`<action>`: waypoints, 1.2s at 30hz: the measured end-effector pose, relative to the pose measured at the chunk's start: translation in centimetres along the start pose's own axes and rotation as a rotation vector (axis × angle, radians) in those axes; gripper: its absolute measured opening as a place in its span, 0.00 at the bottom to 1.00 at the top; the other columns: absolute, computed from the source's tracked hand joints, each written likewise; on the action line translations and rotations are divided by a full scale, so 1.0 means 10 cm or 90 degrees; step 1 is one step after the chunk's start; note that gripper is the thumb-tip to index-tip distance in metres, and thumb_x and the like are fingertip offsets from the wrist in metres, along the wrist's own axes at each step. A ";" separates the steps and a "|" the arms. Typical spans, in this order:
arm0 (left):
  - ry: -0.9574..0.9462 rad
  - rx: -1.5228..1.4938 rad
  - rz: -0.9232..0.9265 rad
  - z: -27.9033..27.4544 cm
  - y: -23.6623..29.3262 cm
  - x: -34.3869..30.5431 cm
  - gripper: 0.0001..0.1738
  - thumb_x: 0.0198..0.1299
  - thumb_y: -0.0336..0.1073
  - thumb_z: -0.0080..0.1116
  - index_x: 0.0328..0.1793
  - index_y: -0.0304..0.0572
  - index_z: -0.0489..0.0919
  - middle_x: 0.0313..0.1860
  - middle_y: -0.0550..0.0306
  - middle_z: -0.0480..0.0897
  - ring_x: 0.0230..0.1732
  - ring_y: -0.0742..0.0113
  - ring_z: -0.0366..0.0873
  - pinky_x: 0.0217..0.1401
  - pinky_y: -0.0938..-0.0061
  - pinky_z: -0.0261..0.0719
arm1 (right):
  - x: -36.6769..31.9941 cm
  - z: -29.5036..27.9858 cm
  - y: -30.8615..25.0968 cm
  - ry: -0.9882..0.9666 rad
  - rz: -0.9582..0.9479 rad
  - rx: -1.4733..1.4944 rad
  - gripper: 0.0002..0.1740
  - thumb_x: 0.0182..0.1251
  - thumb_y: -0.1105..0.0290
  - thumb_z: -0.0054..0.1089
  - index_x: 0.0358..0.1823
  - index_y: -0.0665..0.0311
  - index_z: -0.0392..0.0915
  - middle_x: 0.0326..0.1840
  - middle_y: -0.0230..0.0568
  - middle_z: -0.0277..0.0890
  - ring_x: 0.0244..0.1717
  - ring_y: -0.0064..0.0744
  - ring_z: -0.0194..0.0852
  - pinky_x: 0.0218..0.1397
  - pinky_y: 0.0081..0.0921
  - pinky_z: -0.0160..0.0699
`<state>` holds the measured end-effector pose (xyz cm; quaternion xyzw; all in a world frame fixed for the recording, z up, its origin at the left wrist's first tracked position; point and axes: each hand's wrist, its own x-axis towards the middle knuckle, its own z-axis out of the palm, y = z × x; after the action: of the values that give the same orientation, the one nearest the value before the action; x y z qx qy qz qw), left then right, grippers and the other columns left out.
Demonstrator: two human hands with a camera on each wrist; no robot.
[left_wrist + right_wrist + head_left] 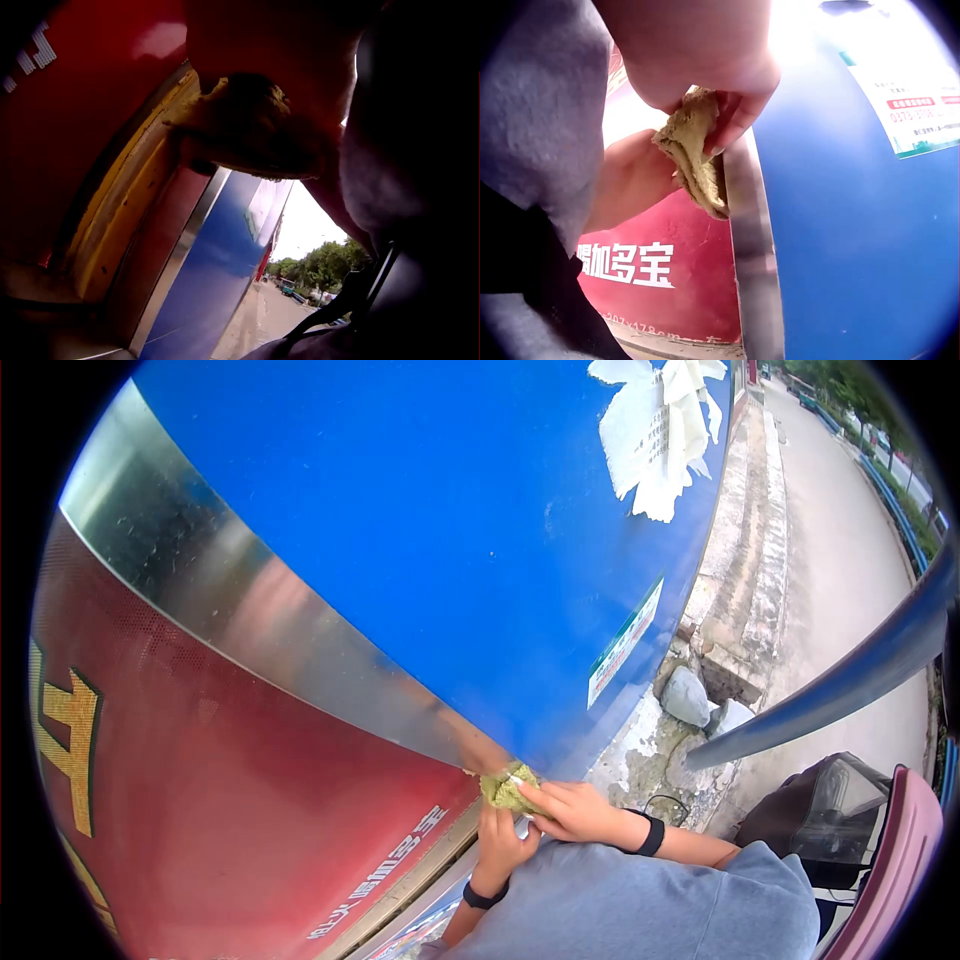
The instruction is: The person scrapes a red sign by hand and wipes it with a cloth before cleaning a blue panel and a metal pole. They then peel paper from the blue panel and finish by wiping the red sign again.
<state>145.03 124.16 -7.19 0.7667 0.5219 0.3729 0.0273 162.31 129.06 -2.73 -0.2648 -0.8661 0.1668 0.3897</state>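
A folded yellow-green cloth (508, 788) is between my two hands, close to the metal strip where the red and blue panels meet. My right hand (575, 812) holds it from the right, fingers over its top. From below, my left hand (503, 847) grips the cloth's lower side. The right wrist view has the cloth (697, 146) bent into layers, with the right hand's fingertips (718, 148) pinching it and the left hand (634, 176) behind. In the left wrist view the cloth (247, 112) is mostly in dark shadow.
A large blue panel (400, 490) with torn white paper (655, 435) and a sticker (625, 645) rises ahead. The shiny metal strip (270, 590) borders a red panel (230, 790) with lettering. Rocks (686, 695), a curved dark bar (830, 670) and a road (830, 510) are to the right.
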 end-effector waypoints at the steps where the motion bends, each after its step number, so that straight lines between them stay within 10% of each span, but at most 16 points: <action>1: 0.000 0.018 0.029 -0.06 -0.02 0.01 0.35 0.48 0.39 0.60 0.60 0.23 0.65 0.57 0.25 0.67 0.58 0.28 0.65 0.60 0.47 0.65 | 0.01 0.04 -0.08 0.026 0.015 0.028 0.36 0.55 0.66 0.59 0.67 0.63 0.60 0.27 0.37 0.65 0.25 0.34 0.71 0.26 0.27 0.72; 22: 0.027 -0.128 0.231 -0.70 -0.06 0.05 0.27 0.45 0.26 0.56 0.57 0.42 0.75 0.58 0.41 0.71 0.55 0.45 0.74 0.56 0.57 0.74 | 0.24 -0.24 -0.84 0.219 0.060 -0.246 0.27 0.42 0.82 0.58 0.48 0.53 0.81 0.38 0.40 0.74 0.30 0.36 0.73 0.30 0.28 0.75; 32: 0.248 -0.144 0.289 -1.07 0.27 0.90 0.34 0.46 0.26 0.54 0.65 0.45 0.68 0.67 0.36 0.64 0.66 0.39 0.65 0.65 0.46 0.63 | 1.23 -0.73 -1.10 0.331 -0.050 -0.519 0.27 0.42 0.78 0.59 0.49 0.51 0.81 0.29 0.35 0.63 0.26 0.31 0.65 0.26 0.25 0.67; 36: 0.090 -0.185 0.221 -1.11 0.24 0.97 0.36 0.47 0.26 0.55 0.67 0.39 0.65 0.70 0.38 0.59 0.68 0.41 0.61 0.65 0.53 0.64 | 1.17 -0.66 -1.09 0.244 -0.013 -0.493 0.24 0.43 0.76 0.59 0.47 0.51 0.80 0.22 0.33 0.57 0.22 0.30 0.63 0.23 0.26 0.63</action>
<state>141.94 127.21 7.13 0.8047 0.3239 0.4963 0.0364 157.22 127.71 13.75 -0.4093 -0.7793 -0.2265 0.4170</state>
